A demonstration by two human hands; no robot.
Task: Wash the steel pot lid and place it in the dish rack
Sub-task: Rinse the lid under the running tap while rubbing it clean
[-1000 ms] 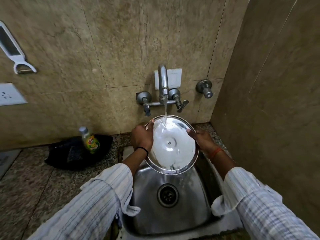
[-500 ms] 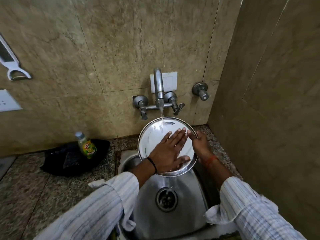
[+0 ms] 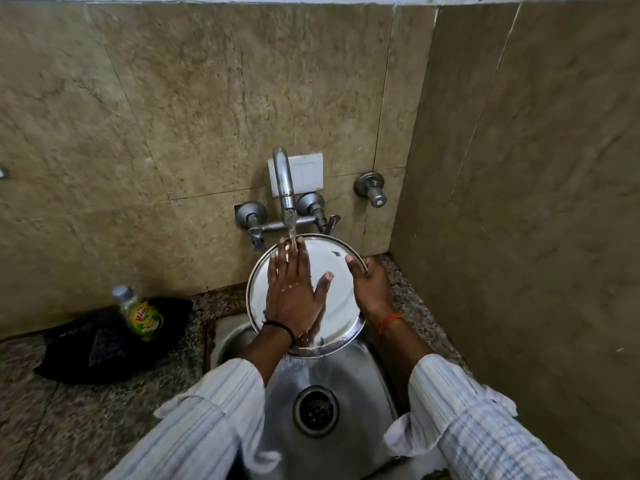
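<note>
The round steel pot lid (image 3: 334, 271) is held tilted over the steel sink (image 3: 360, 375), under the running tap (image 3: 284, 183). My right hand (image 3: 369, 287) grips the lid's right rim, thumb on the inner face. My left hand (image 3: 294, 289) lies flat on the lid's face with fingers spread, fingertips up in the water stream. Water runs off the lid's lower edge into the basin. No dish rack is in view.
A small bottle with a green and yellow label (image 3: 140, 313) stands on a black cloth (image 3: 104, 341) on the granite counter left of the sink. A second valve (image 3: 372, 188) sticks out of the wall. A tiled side wall closes in the right.
My left hand let go of the lid's left rim, went flat onto its face and has slid up and left toward the stream. The right hand kept its hold.
</note>
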